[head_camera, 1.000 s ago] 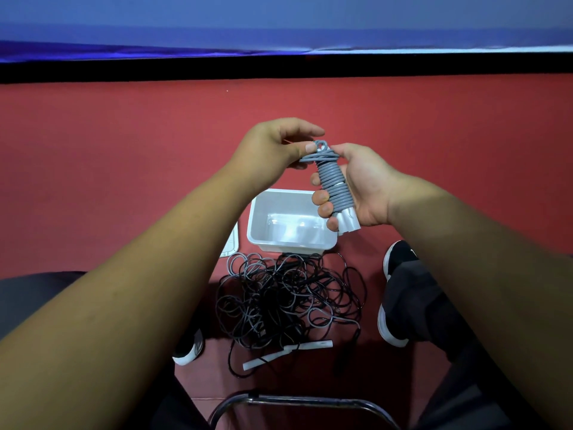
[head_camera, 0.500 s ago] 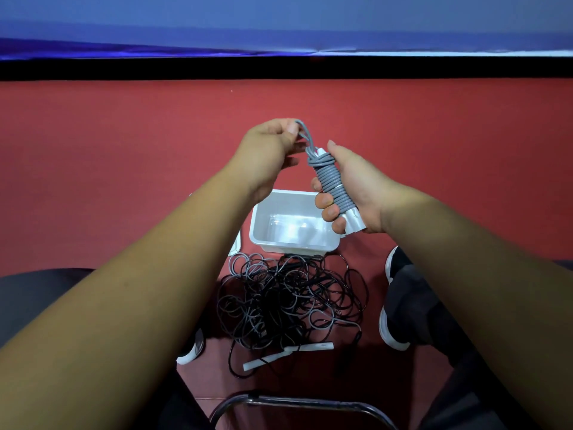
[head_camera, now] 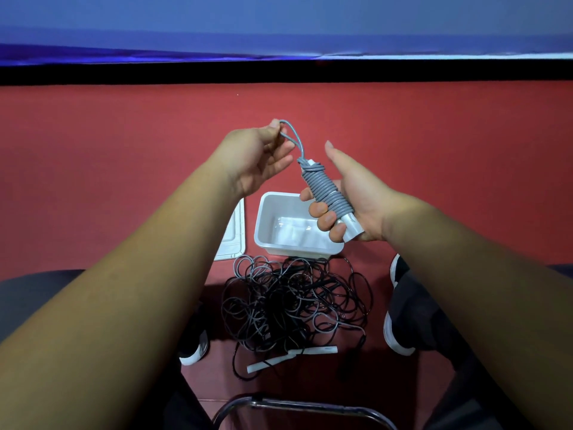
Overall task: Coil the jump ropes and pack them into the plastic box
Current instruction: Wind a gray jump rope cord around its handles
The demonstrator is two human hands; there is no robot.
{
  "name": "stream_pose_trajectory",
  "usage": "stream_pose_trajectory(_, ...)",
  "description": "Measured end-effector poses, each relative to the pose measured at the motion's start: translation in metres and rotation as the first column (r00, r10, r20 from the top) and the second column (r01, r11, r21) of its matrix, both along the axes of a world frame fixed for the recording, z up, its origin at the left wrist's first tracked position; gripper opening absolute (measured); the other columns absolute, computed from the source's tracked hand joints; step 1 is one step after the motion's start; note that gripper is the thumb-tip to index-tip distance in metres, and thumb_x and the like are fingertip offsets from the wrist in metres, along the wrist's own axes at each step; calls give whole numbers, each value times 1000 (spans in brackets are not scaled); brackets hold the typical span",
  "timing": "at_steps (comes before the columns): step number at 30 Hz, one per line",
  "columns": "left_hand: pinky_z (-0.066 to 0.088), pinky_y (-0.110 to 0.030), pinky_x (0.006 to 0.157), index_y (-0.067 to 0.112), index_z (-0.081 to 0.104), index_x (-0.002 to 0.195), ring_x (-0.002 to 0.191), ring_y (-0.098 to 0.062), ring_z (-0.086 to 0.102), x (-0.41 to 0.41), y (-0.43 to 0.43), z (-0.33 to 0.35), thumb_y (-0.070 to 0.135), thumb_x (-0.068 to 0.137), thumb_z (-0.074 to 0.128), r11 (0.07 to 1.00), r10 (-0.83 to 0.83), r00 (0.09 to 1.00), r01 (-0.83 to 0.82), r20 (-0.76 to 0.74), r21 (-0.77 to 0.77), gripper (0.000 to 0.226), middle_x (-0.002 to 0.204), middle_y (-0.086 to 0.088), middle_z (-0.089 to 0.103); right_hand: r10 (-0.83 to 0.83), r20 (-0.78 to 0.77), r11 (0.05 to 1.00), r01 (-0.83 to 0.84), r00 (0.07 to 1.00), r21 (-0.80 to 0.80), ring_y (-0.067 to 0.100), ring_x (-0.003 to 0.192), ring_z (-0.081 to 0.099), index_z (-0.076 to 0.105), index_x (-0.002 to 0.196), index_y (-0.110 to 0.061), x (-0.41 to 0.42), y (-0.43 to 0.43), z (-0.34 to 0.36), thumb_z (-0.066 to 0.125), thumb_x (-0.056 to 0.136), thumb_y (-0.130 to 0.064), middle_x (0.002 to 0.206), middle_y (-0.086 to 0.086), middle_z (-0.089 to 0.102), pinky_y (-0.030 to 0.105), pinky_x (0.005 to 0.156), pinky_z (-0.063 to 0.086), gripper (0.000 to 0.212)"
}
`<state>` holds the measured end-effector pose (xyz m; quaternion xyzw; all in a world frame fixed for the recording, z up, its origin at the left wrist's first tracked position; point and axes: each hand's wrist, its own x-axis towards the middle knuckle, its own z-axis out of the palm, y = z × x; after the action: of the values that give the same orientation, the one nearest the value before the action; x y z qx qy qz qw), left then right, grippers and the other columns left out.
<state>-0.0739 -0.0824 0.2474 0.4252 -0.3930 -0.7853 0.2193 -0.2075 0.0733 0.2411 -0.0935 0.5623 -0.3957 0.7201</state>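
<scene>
The lid [head_camera: 233, 235] is lying flat on the red floor [head_camera: 93, 181], just beside the left wall of the box [head_camera: 263, 226]. The left hand [head_camera: 255, 156] is hovering above the lid and pinching a loop [head_camera: 294, 139] of the grey rope [head_camera: 328, 193] between thumb and fingertips. The loop is running down and to the right into the top of the coil. The box is standing open and upright on the floor. On its near side, a pile [head_camera: 294, 305] of tangled black and grey ropes is lying on the floor, reaching up to the box's near wall. Two white handles [head_camera: 280, 359] are protruding from the pile's near edge. The grey rope is sitting tightly wound into a tilted bundle in the air, over the right part of the box. The right hand [head_camera: 359, 200] is grasping this bundle, with the fingers curling around it and the thumb pointing up, clear of the rope. A shoe [head_camera: 395, 333] is resting on the floor to the right of the pile.
</scene>
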Motion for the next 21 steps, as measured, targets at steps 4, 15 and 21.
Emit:
stream_pose_trajectory(4, 63, -29, 77, 21, 72, 105, 83, -8, 73, 7, -1, -4, 30, 106, 59, 995, -86, 995, 88, 52, -37, 15, 99, 7, 75, -3, 16, 1000, 3, 1000, -17, 18, 56, 46, 51, 114, -11, 3, 4, -3, 53, 91, -80, 80, 9, 58, 23, 48, 30, 72)
stream_pose_trajectory(15, 57, -25, 65, 23, 71, 99, 71, -4, 70, 19, -7, -24, 35, 108, 51, 998, -60, 982, 55, 178, 31, 25, 88, 12, 75, -171, -194, 985, 163, 966, -58, 22, 79, 71, 67, 126, -5, 13, -23, -26, 59, 108, -30, 99, 8, 72, 41, 71, 63, 32)
stream_pose_trajectory(21, 52, -24, 61, 23, 66, 91, 68, -7, 64, 31, -28, -53, 28, 107, 49, 1000, -15, 946, 11, 323, 15, 24, 79, 10, 67, -184, -373, 982, 185, 909, -33, 27, 81, 70, 66, 118, -1, 11, -57, -71, 66, 104, -16, 98, 16, 71, 42, 71, 59, 21)
